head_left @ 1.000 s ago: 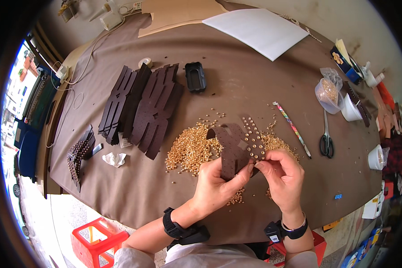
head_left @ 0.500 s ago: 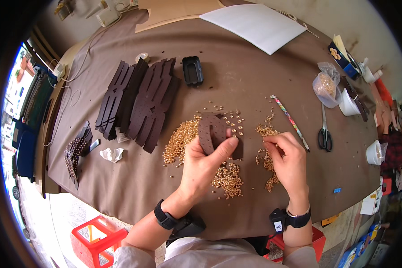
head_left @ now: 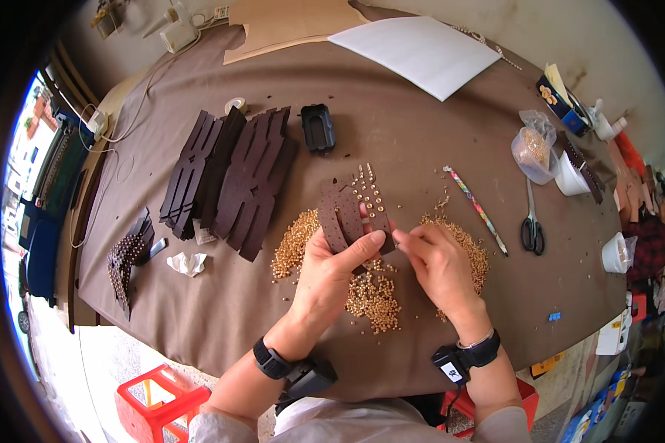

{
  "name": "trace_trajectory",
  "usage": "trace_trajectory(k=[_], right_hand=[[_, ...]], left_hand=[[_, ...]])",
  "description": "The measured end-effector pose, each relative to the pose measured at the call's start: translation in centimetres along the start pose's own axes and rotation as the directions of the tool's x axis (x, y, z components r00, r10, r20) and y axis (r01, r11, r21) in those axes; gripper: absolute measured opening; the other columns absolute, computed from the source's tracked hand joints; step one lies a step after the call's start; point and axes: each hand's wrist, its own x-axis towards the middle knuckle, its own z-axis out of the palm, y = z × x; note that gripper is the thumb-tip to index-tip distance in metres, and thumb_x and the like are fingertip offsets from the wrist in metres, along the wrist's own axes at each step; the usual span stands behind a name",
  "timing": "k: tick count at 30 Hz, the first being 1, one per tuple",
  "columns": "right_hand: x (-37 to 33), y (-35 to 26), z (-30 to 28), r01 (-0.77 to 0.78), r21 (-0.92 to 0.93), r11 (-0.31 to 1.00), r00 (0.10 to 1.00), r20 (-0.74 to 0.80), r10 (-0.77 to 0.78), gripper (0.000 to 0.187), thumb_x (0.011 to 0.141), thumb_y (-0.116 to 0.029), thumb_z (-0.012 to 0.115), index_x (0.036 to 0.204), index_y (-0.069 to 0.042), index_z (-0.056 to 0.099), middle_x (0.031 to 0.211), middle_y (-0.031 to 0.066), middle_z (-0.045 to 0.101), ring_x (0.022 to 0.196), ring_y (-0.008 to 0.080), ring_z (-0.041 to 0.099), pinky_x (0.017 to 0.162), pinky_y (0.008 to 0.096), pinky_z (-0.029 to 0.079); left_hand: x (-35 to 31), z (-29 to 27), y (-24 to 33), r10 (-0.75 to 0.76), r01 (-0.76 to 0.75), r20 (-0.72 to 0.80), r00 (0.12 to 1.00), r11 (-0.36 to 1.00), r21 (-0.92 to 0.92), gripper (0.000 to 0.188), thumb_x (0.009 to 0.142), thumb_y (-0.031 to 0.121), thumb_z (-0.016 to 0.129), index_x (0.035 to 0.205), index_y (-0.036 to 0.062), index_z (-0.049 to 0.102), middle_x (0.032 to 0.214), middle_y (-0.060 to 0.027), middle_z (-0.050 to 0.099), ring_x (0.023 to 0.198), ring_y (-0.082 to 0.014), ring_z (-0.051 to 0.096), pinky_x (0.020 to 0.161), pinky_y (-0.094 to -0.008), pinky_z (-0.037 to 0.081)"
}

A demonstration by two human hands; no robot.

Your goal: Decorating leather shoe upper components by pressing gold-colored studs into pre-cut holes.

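My left hand (head_left: 324,275) grips a dark brown cut strip piece (head_left: 332,214) dotted with small holes, the thumb pressed over its lower part. Along one of its arms sit rows of gold studs (head_left: 369,193). Close to that arm's right edge is my right hand (head_left: 445,273), its thumb and fingertips pinched together. Whatever is between those fingertips is too small to make out. Loose gold studs lie in a left pile (head_left: 294,245), a front pile (head_left: 374,301) and a right pile (head_left: 471,247), the last partly hidden by my right hand.
Stacked dark brown cut pieces (head_left: 253,181) lie left, near a black tray (head_left: 318,129), a tape roll (head_left: 236,105), crumpled tissue (head_left: 187,263) and a studded piece (head_left: 128,258). Rightward are a patterned pen (head_left: 476,209), scissors (head_left: 531,229) and a bagged tub (head_left: 533,148). White sheet (head_left: 417,52) lies far back.
My right hand has moved left from the right stud pile to the brown piece. The left hand has turned the piece, so its studded arm now shows more fully.
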Motion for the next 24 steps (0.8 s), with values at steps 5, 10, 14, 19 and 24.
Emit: trace_trajectory(k=[5, 10, 14, 19, 24], right_hand=[[0.2, -0.3, -0.3, 0.072, -0.056, 0.996, 0.995, 0.066, -0.068, 0.016, 0.073, -0.002, 0.067, 0.088, -0.008, 0.067, 0.080, 0.0051, 0.058, 0.075, 0.0248, 0.057, 0.067, 0.0362, 0.048], [-0.1, -0.5, -0.8, 0.000, -0.026, 1.000, 0.999, 0.046, 0.001, 0.013, 0.075, 0.002, 0.067, 0.087, -0.004, 0.066, 0.083, 0.0043, 0.059, 0.074, 0.0198, 0.060, 0.066, 0.0308, 0.050], [-0.2, -1.7, -2.0, -0.202, 0.621, 0.757, 0.943, -0.085, 0.321, 0.016, 0.078, 0.007, 0.067, 0.091, -0.002, 0.067, 0.087, 0.0046, 0.061, 0.077, 0.0110, 0.061, 0.066, 0.0219, 0.050], [-0.2, -2.4, -1.9, -0.077, 0.620, 0.781, 0.967, -0.146, 0.211, 0.020, 0.075, 0.008, 0.070, 0.092, -0.002, 0.069, 0.086, 0.0052, 0.063, 0.075, 0.0115, 0.061, 0.062, 0.0225, 0.051], [-0.4, -2.2, -1.8, -0.078, 0.606, 0.792, 0.961, -0.165, 0.221, 0.019, 0.074, 0.007, 0.071, 0.090, -0.002, 0.069, 0.085, 0.0048, 0.063, 0.072, 0.0122, 0.061, 0.061, 0.0230, 0.051]], left_hand=[[-0.2, 0.0, -0.9, -0.064, 0.064, 0.000, 0.998, 0.995, 0.080, 0.024, 0.083, 0.009, 0.069, 0.105, 0.0062, 0.060, 0.094, 0.0002, 0.064, 0.084, -0.0079, 0.059, 0.073, -0.0231, 0.047], [-0.2, -0.4, -1.1, -0.130, 0.129, 0.001, 0.992, 0.988, 0.090, 0.019, 0.083, 0.009, 0.069, 0.100, 0.0054, 0.060, 0.090, 0.0006, 0.064, 0.081, -0.0071, 0.059, 0.074, -0.0223, 0.047], [-0.2, -0.3, -1.2, -0.160, 0.159, 0.017, 0.987, 0.987, 0.028, 0.014, 0.084, 0.005, 0.066, 0.097, 0.0052, 0.062, 0.091, -0.0048, 0.066, 0.082, -0.0109, 0.062, 0.073, -0.0251, 0.050], [-0.7, 0.2, -1.5, -0.164, 0.162, 0.052, 0.985, 0.986, 0.033, 0.019, 0.084, 0.008, 0.068, 0.100, 0.0022, 0.060, 0.090, -0.0021, 0.064, 0.082, -0.0088, 0.060, 0.075, -0.0242, 0.050], [-1.1, 0.6, -1.8, -0.121, 0.116, 0.058, 0.991, 0.991, 0.073, 0.017, 0.086, 0.006, 0.065, 0.101, -0.0007, 0.059, 0.091, -0.0025, 0.064, 0.084, -0.0084, 0.060, 0.076, -0.0242, 0.050]])
